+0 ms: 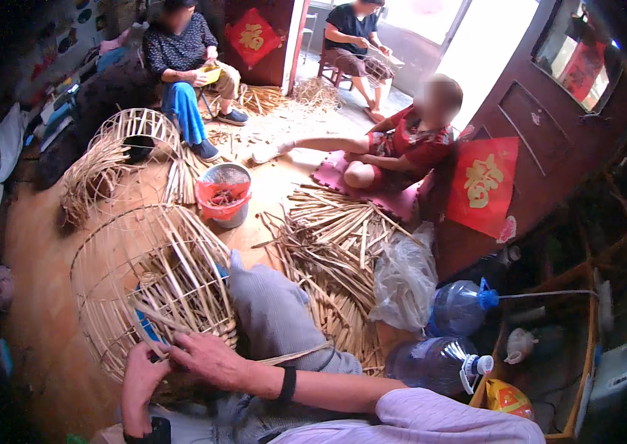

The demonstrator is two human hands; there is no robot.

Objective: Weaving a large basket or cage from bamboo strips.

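A large, round, open-ribbed basket [117,255] woven from pale split strips lies in front of me, beside my grey-clad leg [273,311]. At its near rim, my left hand [145,371] is closed, with its fingers on a flat pale strip [152,320] that slants up across the ribs. My right hand [213,361] meets it there, its fingers bent and pinching near the same strip. The right fingertips are partly hidden. Another long pale strip [299,355] runs from beside my right wrist across my leg.
A heap of strips [336,229] lies right of my leg, beside a clear plastic bag [405,277] and large water bottles [432,362]. A metal bucket with a red liner [225,194] stands ahead, near another unfinished basket [136,122]. Three people sit farther off.
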